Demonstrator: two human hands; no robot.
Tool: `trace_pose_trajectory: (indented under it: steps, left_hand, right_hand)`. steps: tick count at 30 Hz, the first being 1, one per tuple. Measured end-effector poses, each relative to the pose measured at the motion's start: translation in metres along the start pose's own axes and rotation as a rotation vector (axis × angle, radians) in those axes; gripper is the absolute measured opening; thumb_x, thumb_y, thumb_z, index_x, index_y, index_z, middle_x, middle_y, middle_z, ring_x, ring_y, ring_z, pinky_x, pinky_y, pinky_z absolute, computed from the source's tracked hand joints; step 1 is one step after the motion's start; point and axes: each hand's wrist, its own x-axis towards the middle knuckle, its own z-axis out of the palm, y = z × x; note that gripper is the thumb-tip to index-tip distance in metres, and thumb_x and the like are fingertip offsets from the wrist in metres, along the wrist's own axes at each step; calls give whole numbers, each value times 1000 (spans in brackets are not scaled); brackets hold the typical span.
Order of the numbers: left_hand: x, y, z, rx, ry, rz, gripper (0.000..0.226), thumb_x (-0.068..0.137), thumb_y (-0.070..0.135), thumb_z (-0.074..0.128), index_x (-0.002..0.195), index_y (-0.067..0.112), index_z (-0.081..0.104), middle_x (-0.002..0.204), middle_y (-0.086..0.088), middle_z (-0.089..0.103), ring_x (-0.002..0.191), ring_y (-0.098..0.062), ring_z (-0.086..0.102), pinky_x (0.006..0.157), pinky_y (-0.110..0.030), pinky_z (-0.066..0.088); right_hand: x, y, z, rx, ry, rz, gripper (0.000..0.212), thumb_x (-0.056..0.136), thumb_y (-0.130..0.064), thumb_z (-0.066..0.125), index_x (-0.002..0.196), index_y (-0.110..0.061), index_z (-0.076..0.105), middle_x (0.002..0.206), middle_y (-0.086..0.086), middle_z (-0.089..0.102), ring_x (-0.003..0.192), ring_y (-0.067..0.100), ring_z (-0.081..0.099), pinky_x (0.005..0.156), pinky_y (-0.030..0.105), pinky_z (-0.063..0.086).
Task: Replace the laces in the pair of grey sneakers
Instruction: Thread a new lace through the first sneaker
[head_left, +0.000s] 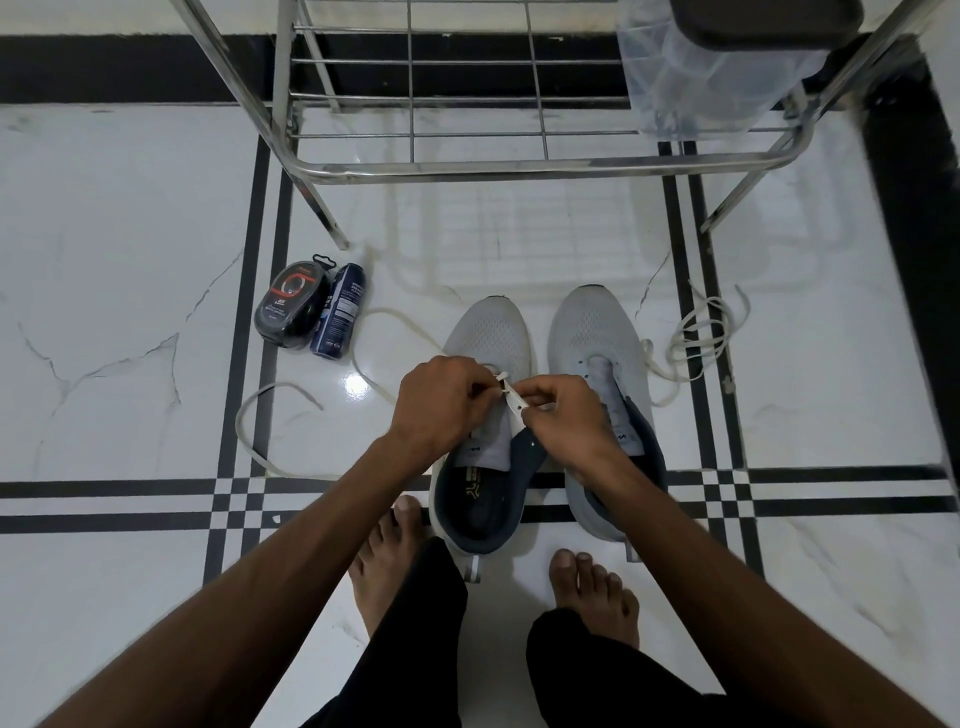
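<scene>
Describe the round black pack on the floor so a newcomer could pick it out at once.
Start at the steel rack; by its front left leg two items lie together. The round black pack is the left one, bearing a red ring, unlike the slim blue can touching its right.

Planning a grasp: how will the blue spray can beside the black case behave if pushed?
The blue can lies on its side on glossy floor tile, so it would probably roll or slide. The black case close beside it would likely block rolling that way.
</scene>
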Motion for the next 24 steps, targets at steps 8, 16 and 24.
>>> trace_pose_trajectory:
  steps: [8, 16, 24]
  left_hand:
    - [1, 7, 1, 52, -9, 6, 17, 90, 34, 64, 88, 26, 78, 84, 3, 71, 79, -20, 64, 63, -30, 43]
    - [0, 11, 0, 69, 7, 32, 19, 93, 31, 61, 89, 25, 78, 84, 0, 73, 87, -22, 61, 73, -32, 39]
    - [-33, 7, -8, 84, 127, -68, 39, 80, 35, 74, 115, 21, 62, 109, -1, 62, 100, -24, 55, 80, -34, 41]
  right_hand:
    - [2, 1, 2, 38, 9, 37, 32, 87, 4, 61, 110, -15, 75, 97, -1, 73, 90, 12, 67, 74, 22, 54]
    - [15, -2, -2, 151, -80, 88, 22, 96, -27, 59, 90, -12, 73, 77, 5, 70, 69, 24, 66, 58, 32, 56]
    - [22, -28, -8, -534, -138, -215, 16, 97, -20, 54, 91, -16, 68, 91, 2, 70, 81, 21, 66, 75, 38, 56]
